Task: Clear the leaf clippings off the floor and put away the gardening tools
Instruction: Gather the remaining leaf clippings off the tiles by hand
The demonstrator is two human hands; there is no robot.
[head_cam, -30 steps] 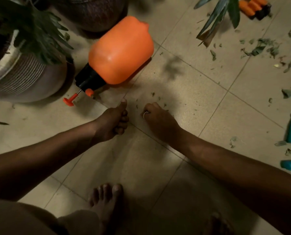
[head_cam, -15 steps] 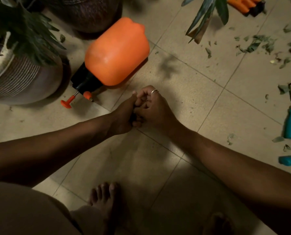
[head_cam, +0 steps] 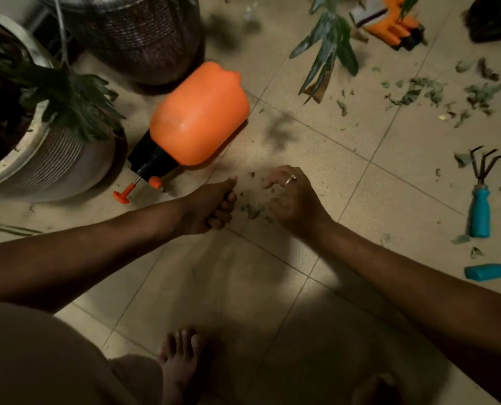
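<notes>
Gathering clippings looks to be the step in hand. At the left of the frame a ribbed pale plant pot [head_cam: 53, 162] stands. Just right of it an orange plastic pressure sprayer [head_cam: 199, 115] lies on its side on the beige tiled floor [head_cam: 214, 287]. At centre the left hand [head_cam: 211, 206] is curled into a fist, thumb on top, and nothing shows inside it. A small heap of green leaf clippings [head_cam: 252, 210] lies between it and the right hand [head_cam: 293, 197], whose fingers [head_cam: 272, 182] are loosely bent and hold nothing. The next move probably calls for pinching or scooping that heap. The larger scatter of clippings [head_cam: 418, 92] at upper right and the teal-handled hand rake [head_cam: 480, 211] at the right edge wait untouched.
</notes>
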